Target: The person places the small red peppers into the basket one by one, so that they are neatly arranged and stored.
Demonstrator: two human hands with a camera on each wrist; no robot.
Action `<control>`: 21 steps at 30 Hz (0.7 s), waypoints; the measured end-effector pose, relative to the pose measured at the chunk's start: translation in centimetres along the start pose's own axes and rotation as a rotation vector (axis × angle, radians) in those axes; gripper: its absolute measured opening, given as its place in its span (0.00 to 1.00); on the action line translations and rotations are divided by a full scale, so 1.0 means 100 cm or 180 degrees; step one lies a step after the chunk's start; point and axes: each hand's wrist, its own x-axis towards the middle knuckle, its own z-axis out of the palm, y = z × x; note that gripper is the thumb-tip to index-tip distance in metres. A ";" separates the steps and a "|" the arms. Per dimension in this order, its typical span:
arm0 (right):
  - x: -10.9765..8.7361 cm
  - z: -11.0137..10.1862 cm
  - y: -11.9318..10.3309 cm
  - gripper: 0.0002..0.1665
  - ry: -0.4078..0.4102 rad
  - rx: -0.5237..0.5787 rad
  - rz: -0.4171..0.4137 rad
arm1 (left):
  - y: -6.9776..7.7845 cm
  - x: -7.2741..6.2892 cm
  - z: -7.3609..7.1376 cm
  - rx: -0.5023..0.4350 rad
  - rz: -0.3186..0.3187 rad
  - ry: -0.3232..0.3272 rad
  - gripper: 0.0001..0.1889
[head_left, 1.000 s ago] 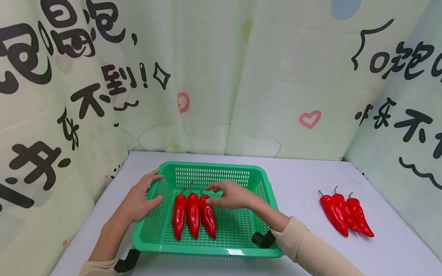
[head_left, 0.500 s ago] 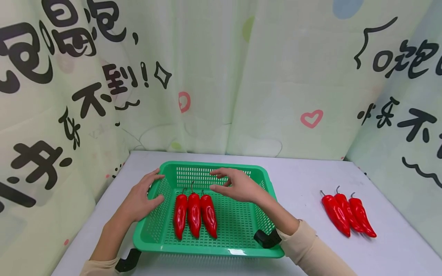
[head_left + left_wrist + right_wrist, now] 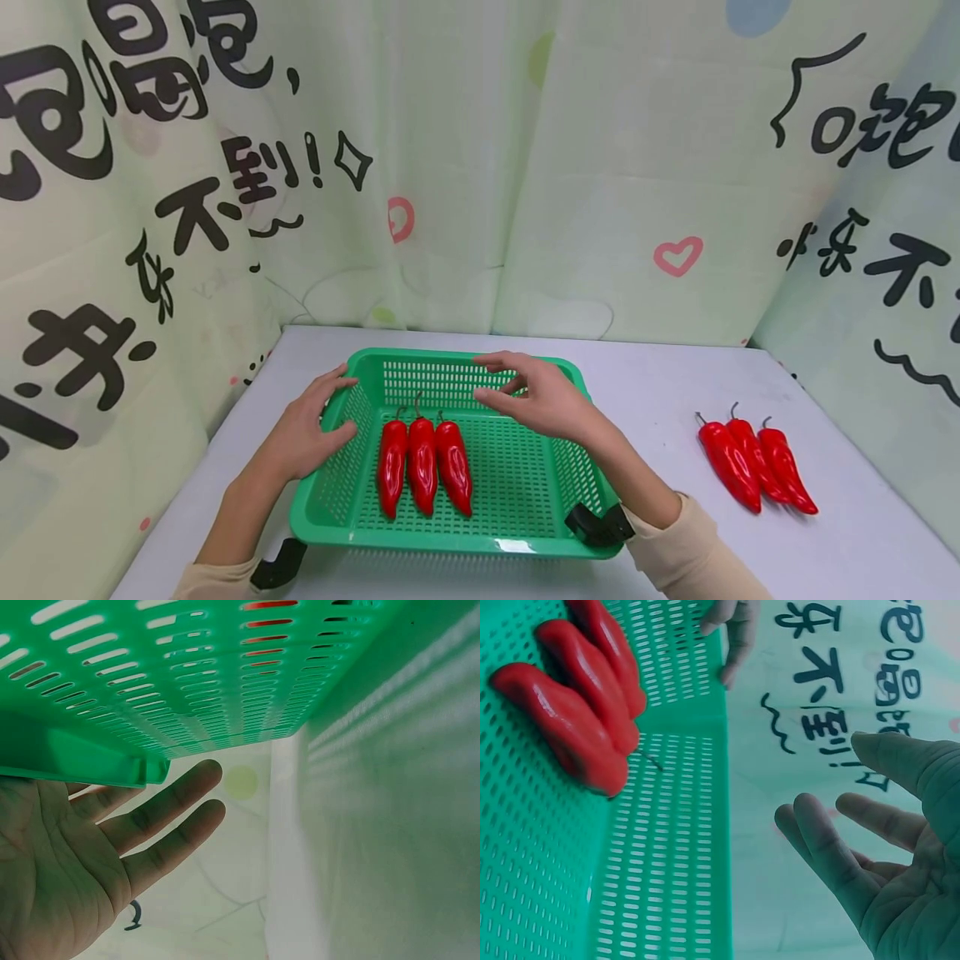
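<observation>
Green basket (image 3: 420,543) sits on the white tabletop (image 3: 637,400), slotted walls and floor visible. Inside, left of centre, lie three red peppers in a row: left pepper (image 3: 392,468), middle pepper (image 3: 422,468), right pepper (image 3: 453,468). Stems point to the far wall, tips toward the near rim; the right pepper slants a little, its tip further to the right.

Left hand (image 3: 309,437): at the basket's left side near the far corner. Grip slack, unclenched; thumb on the inner side of the rim, fingers extended. The left wrist view shows palm and straight fingers outside the slotted wall. Firm contact with the rim: cannot tell.

Right hand (image 3: 538,398): above the far right part of the basket, apart from the peppers. Grip unclosed, fingers spread, thumb held away from them; the right wrist view agrees.

Second pepper group (image 3: 756,462): three red peppers on the tabletop, well to the right of the basket, close together, stems to the far side.

Beige sleeve (image 3: 697,546) on the right forearm; black wrist device (image 3: 600,527) beside its cuff. Behind the tabletop, pale green curtain (image 3: 600,167) with black lettering and a pink heart outline (image 3: 659,260).
</observation>
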 end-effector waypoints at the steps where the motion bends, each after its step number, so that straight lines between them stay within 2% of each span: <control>1: -0.002 -0.001 0.000 0.31 0.0022 0.0026 0.0002 | 0.000 0.000 0.000 -0.0004 0.0001 -0.0002 0.29; 9: -0.020 -0.010 0.008 0.31 0.0131 0.0208 0.0036 | -0.002 0.000 0.000 -0.0011 0.0006 -0.0006 0.29; 14: -0.030 -0.015 0.010 0.31 0.0180 0.0212 0.0107 | -0.002 0.000 0.001 -0.0012 0.0001 -0.0010 0.29; 21: -0.044 -0.023 0.016 0.30 0.0283 0.0175 0.0078 | -0.002 0.000 0.001 -0.0032 0.0002 -0.0011 0.29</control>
